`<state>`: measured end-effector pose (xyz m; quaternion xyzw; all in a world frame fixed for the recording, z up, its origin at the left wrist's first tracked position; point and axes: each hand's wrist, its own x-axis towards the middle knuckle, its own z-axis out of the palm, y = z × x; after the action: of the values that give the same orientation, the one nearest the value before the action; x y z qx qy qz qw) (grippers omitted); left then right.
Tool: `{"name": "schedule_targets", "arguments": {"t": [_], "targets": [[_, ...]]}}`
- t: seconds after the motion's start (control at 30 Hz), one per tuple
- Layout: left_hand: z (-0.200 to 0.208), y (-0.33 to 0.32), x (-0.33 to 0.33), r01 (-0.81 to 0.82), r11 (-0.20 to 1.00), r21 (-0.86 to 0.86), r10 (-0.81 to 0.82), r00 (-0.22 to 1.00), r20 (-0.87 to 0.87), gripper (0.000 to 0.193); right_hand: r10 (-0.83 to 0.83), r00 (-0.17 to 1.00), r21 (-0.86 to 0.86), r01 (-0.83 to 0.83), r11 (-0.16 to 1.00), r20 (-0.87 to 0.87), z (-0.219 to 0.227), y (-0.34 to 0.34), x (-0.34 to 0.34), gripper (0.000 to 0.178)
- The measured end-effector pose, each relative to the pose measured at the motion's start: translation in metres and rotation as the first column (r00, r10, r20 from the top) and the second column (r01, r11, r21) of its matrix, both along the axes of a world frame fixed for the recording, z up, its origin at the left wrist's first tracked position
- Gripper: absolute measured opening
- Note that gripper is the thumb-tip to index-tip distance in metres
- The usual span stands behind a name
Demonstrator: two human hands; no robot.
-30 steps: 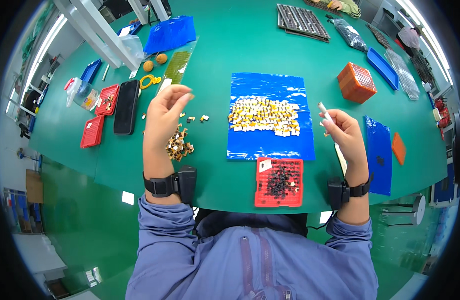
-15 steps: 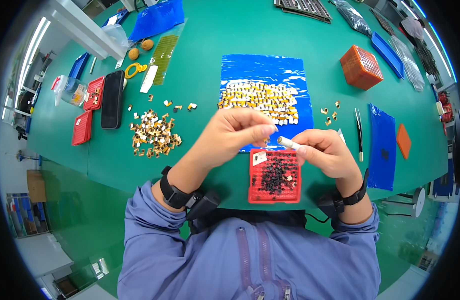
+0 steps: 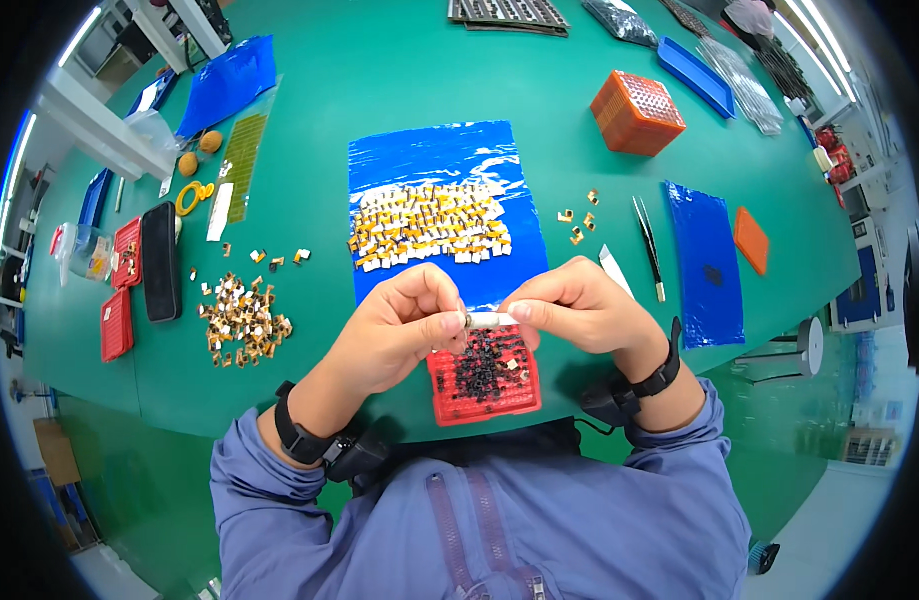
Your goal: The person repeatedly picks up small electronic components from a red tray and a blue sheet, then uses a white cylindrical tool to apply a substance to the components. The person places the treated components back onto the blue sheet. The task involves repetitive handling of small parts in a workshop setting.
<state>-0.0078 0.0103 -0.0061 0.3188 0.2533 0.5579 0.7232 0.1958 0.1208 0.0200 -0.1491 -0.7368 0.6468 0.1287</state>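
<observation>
My right hand (image 3: 577, 308) pinches a short white cylindrical stick (image 3: 492, 320) between thumb and fingers. The thumb and fingertips of my left hand (image 3: 405, 325) are closed at the stick's other end, round a tiny dark piece that I cannot make out. Just below both hands lies a red gridded tray (image 3: 528, 393), scattered with small black parts (image 3: 480, 370) and a few gold-and-white ones. Beyond the hands, rows of small white-and-yellow pieces (image 3: 430, 222) cover part of a blue sheet (image 3: 435, 150).
On the left lie a pile of small gold pieces (image 3: 242, 320), a black phone (image 3: 161, 262) and red trays (image 3: 117, 325). Tweezers (image 3: 650, 250), another blue sheet (image 3: 705, 260) and an orange block (image 3: 751, 241) are to the right. An orange box (image 3: 638, 113) stands behind them.
My hands have come together: the left fingertips now meet the end of the white stick, which was apart from them before. The whole view has shifted, so the table appears further left.
</observation>
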Motion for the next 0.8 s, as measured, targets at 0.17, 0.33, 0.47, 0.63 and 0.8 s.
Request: {"name": "schedule_targets", "arguments": {"t": [0.17, 0.33, 0.47, 0.63, 0.8], "targets": [[0.000, -0.003, 0.002, 0.032, 0.999, -0.014, -0.032, 0.999, 0.004, 0.008, -0.006, 0.997, 0.059, 0.010, 0.998, -0.070, 0.004, 0.000, -0.002, 0.012], [0.000, -0.003, 0.001, 0.051, 0.999, -0.004, -0.051, 0.998, 0.029, 0.009, 0.023, 0.999, -0.022, -0.024, 0.999, -0.042, 0.002, -0.001, -0.001, 0.009], [0.000, -0.004, 0.001, 0.061, 0.998, 0.005, -0.061, 0.998, 0.001, 0.009, 0.071, 0.997, 0.000, -0.071, 0.997, 0.008, 0.005, 0.002, 0.003, 0.009], [0.000, -0.006, 0.002, 0.048, 0.998, 0.028, -0.048, 0.999, -0.015, 0.010, 0.058, 0.997, -0.078, -0.054, 0.996, 0.052, 0.012, 0.001, 0.002, 0.009], [0.002, -0.005, 0.002, 0.053, 0.998, 0.032, -0.052, 0.998, -0.043, 0.009, 0.067, 0.996, -0.101, -0.072, 0.992, -0.059, 0.002, 0.000, 0.004, 0.010]]}}
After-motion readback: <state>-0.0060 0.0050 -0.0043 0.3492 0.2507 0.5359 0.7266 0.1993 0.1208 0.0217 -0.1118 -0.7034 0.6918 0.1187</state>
